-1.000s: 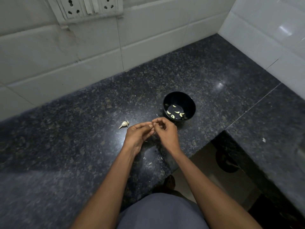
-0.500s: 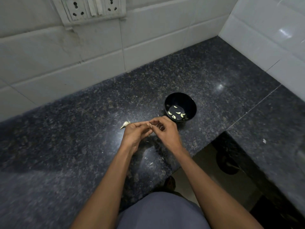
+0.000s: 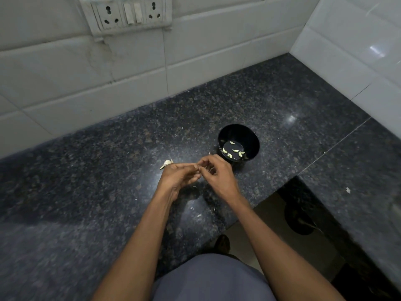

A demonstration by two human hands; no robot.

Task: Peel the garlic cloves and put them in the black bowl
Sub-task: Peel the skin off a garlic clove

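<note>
Peeling step: my left hand [image 3: 176,178] and right hand [image 3: 217,175] pinch clove [image 3: 198,169] between fingertips. Next, I judge: strip skin, drop in bowl [image 3: 252,135] just beyond right hand.

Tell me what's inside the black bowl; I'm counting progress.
The black bowl holds several peeled garlic cloves on its bottom. Its near wall hides part of the floor.

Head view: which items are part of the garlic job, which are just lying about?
In the job:
- left hand and right hand, fingers meeting on something too small to make out
- bowl with peeled cloves inside
- garlic piece on the counter

Lying about:
- skin scraps near the counter edge
- socket panel on the wall
</note>
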